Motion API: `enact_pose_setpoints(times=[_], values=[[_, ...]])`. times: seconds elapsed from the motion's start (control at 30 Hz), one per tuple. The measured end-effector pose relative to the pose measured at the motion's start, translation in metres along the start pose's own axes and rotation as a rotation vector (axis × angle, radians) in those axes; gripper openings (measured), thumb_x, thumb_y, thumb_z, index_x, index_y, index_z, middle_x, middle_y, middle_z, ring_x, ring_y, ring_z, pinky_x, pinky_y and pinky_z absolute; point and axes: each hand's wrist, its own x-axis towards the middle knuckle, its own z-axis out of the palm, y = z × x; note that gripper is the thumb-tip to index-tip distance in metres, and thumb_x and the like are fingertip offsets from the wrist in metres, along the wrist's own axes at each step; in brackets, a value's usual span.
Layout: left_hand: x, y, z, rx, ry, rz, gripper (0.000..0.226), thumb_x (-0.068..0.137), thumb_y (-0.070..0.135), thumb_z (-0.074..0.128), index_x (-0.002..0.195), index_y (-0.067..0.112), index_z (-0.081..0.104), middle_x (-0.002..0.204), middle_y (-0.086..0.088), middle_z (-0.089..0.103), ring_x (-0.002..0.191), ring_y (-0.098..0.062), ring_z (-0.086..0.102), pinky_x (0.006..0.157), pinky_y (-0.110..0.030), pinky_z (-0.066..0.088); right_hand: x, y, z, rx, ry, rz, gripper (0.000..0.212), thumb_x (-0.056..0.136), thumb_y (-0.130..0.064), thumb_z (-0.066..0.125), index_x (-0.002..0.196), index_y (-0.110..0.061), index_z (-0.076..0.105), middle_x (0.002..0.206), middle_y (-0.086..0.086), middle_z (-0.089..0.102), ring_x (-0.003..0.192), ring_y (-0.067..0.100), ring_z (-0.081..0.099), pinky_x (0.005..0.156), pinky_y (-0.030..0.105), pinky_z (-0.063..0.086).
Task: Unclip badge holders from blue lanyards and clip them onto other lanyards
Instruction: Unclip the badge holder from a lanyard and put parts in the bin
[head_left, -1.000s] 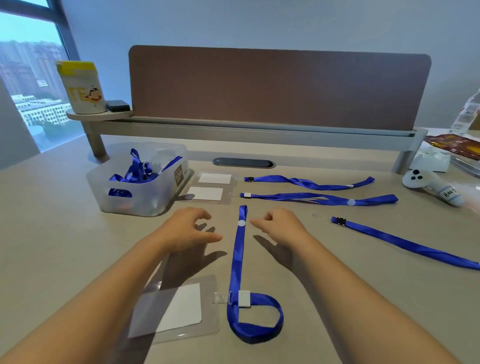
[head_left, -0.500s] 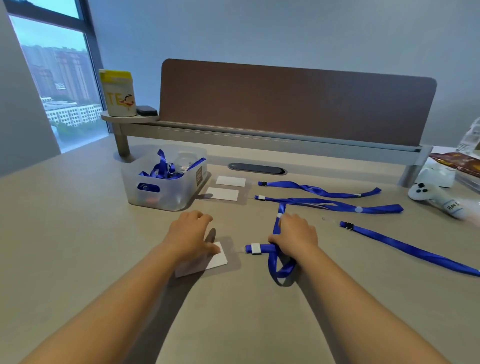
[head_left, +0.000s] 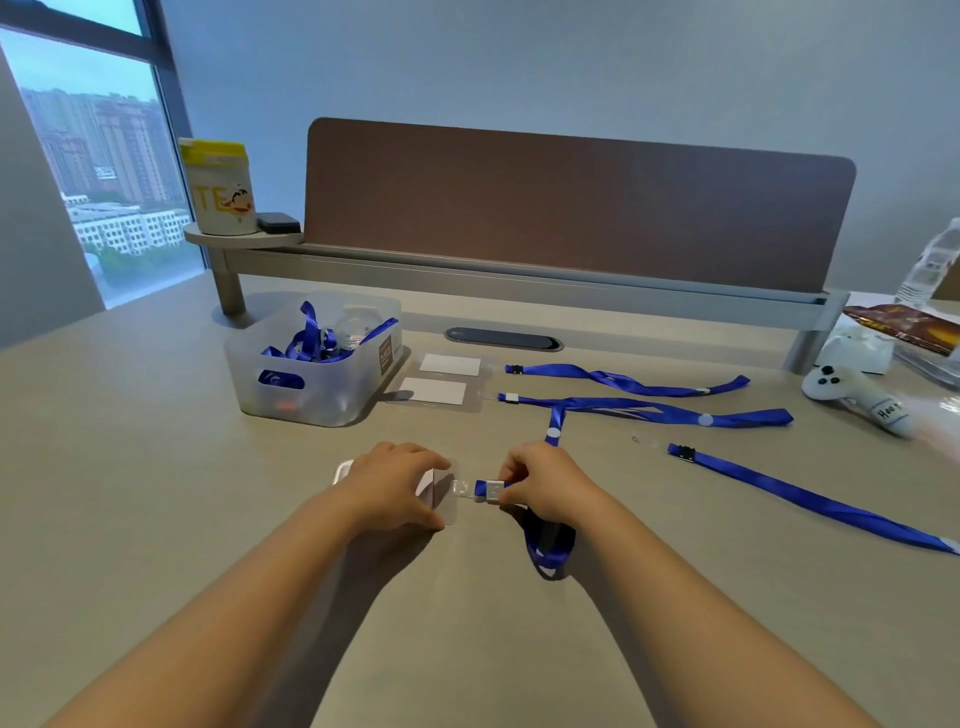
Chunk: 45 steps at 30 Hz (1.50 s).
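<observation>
My left hand (head_left: 396, 484) lies over a clear badge holder (head_left: 441, 491) with a white card, pinching it near its right end. My right hand (head_left: 550, 483) pinches the white clip (head_left: 488, 490) of a blue lanyard (head_left: 551, 434), whose loop hangs below the hand and whose strap runs up behind it. Clip and holder strap are still joined between the two hands. Two more badge holders (head_left: 435, 391) lie further back, each by a blue lanyard (head_left: 644, 408). A loose lanyard (head_left: 789, 491) with a black clip lies to the right.
A translucent bin (head_left: 311, 384) with several blue lanyards stands at the left back. A brown desk divider (head_left: 571, 208) runs across the rear. A white controller (head_left: 857, 397) and packets lie at the far right. A yellow-lidded tub (head_left: 221, 189) stands on a small shelf.
The view has tilted up. Both hands closed in on the holder and clip: the left now grips the holder, and the right has shifted from the strap to the white clip.
</observation>
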Motion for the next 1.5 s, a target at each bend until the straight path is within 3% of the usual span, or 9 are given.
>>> enact_pose_setpoints(times=[0.23,0.37,0.5,0.63,0.73,0.9,1.0,1.1,1.5], values=[[0.003,0.024,-0.002,-0.109,0.15,0.069,0.047,0.079,0.033,0.062,0.123,0.024,0.047,0.138,0.0,0.045,0.126,-0.02,0.035,0.107,-0.038,0.03,0.001,-0.004,-0.008,0.366,-0.021,-0.036,0.022,0.09,-0.005,0.05,0.075,-0.021,0.047,0.079,0.001,0.059,0.062,0.008,0.055,0.059,0.017,0.048],[0.005,0.03,-0.005,-0.099,0.18,0.055,0.037,0.081,0.029,0.06,0.117,0.021,0.052,0.133,-0.002,0.049,0.121,-0.02,0.039,0.105,-0.038,0.033,0.0,-0.004,-0.012,0.376,-0.008,-0.02,0.012,0.091,-0.004,0.046,0.097,-0.009,0.055,0.072,-0.003,0.054,0.06,0.002,0.049,0.055,0.014,0.038],[0.004,0.033,-0.007,-0.117,0.206,0.07,0.031,0.083,0.02,0.057,0.114,0.019,0.054,0.129,-0.004,0.053,0.117,-0.02,0.043,0.102,-0.036,0.036,0.002,-0.001,-0.012,0.36,0.02,-0.02,0.025,0.091,-0.007,0.045,0.111,-0.003,0.059,0.07,-0.003,0.051,0.063,0.005,0.045,0.059,0.015,0.037],[0.004,0.035,-0.008,-0.144,0.224,0.064,0.025,0.084,0.019,0.056,0.109,0.016,0.057,0.126,-0.005,0.055,0.114,-0.021,0.045,0.101,-0.034,0.037,0.002,-0.002,-0.012,0.373,0.012,-0.029,0.015,0.09,-0.007,0.044,0.091,-0.009,0.06,0.069,-0.003,0.051,0.063,0.005,0.046,0.06,0.015,0.039],[0.004,0.035,-0.007,-0.16,0.233,0.067,0.023,0.084,0.021,0.057,0.107,0.015,0.058,0.125,-0.006,0.055,0.114,-0.02,0.046,0.1,-0.033,0.038,0.0,-0.001,-0.012,0.353,-0.015,-0.017,0.024,0.09,-0.005,0.041,0.071,-0.017,0.05,0.068,-0.002,0.051,0.062,0.005,0.047,0.058,0.015,0.039],[0.002,0.041,-0.007,-0.228,0.244,0.081,0.024,0.084,0.021,0.057,0.106,0.012,0.058,0.122,-0.009,0.056,0.109,-0.022,0.051,0.095,-0.029,0.041,-0.001,-0.004,-0.01,0.38,-0.031,-0.024,0.025,0.09,-0.014,0.044,0.065,-0.018,0.046,0.067,0.0,0.045,0.062,0.008,0.041,0.06,0.018,0.036],[0.002,0.041,-0.01,-0.252,0.262,0.074,0.025,0.083,0.021,0.058,0.106,0.012,0.059,0.121,-0.009,0.057,0.108,-0.022,0.052,0.093,-0.029,0.042,-0.001,-0.005,-0.008,0.362,0.002,-0.062,0.019,0.088,-0.025,0.055,0.078,-0.01,0.059,0.067,-0.001,0.047,0.062,0.008,0.042,0.061,0.02,0.036],[0.001,0.039,-0.011,-0.268,0.267,0.061,0.024,0.082,0.022,0.06,0.104,0.013,0.06,0.12,-0.009,0.058,0.106,-0.022,0.053,0.092,-0.029,0.043,0.0,-0.005,-0.009,0.351,0.015,-0.071,0.025,0.088,-0.016,0.056,0.105,0.0,0.065,0.068,-0.003,0.051,0.063,0.006,0.045,0.059,0.016,0.039],[-0.001,0.038,-0.016,-0.331,0.337,0.05,0.024,0.08,0.021,0.062,0.099,0.007,0.063,0.108,-0.014,0.065,0.097,-0.024,0.058,0.088,-0.031,0.046,0.001,-0.014,-0.01,0.38,-0.003,-0.057,0.025,0.087,-0.013,0.057,0.108,-0.001,0.065,0.068,-0.004,0.051,0.064,0.005,0.046,0.059,0.015,0.037]])
